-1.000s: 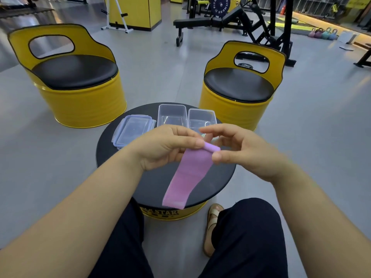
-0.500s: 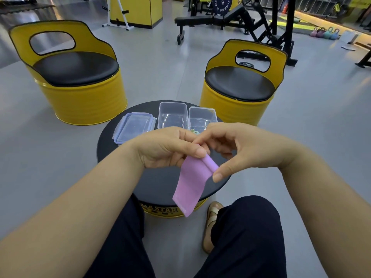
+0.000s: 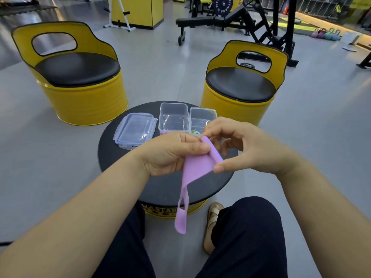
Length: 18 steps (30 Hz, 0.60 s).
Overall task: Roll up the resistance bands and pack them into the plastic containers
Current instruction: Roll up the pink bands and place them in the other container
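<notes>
The resistance band (image 3: 197, 167) was held above the round table (image 3: 160, 187), its rolled end slanting away from the person, pinched under the thumb of the left hand (image 3: 170, 153) and in curled fingertips of the right hand (image 3: 247, 149), both equally near; the loose tail hung toward the knees. The table's base partly read "STAR"; a weight plate (image 3: 222, 4) read "FITNESS".

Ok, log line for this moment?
step: rolling; left hand: pinches purple band; right hand: pinches rolled end; tail: hangs loose; containers: open

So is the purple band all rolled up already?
No, the purple band is rolled only at its top, between the left hand and right hand; the rest hangs loose.
</notes>
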{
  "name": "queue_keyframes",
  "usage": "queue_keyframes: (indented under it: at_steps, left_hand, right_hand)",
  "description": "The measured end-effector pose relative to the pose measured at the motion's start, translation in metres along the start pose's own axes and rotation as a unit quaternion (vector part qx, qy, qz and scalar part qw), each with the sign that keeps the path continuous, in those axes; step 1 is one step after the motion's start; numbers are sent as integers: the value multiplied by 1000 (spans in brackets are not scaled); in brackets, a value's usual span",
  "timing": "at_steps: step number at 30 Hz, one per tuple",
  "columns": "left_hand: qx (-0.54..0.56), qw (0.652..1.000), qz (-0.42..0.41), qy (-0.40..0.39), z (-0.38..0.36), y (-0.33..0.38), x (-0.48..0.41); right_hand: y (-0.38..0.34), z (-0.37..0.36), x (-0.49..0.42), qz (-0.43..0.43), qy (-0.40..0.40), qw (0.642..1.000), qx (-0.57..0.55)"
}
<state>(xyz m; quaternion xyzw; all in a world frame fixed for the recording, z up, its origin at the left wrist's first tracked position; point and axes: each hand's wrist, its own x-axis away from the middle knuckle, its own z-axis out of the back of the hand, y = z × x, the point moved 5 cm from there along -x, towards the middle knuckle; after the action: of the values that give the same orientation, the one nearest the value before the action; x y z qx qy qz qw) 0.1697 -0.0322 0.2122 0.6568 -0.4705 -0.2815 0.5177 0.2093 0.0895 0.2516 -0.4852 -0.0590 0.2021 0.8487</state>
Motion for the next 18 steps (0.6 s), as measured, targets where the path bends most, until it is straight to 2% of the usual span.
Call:
queue_keyframes:
  at_steps: [5,12,18]
  left_hand:
    - [-15,1000,14,13,3,-2,-1]
    - [-10,1000,17,24,1,-4,-3]
    - [12,998,11,63,2,-7,-5]
  right_hand:
    - [0,1,3,-19,-42,999,25]
    - [1,1,4,14,-1,999,37]
    - [7,0,4,4,0,999,33]
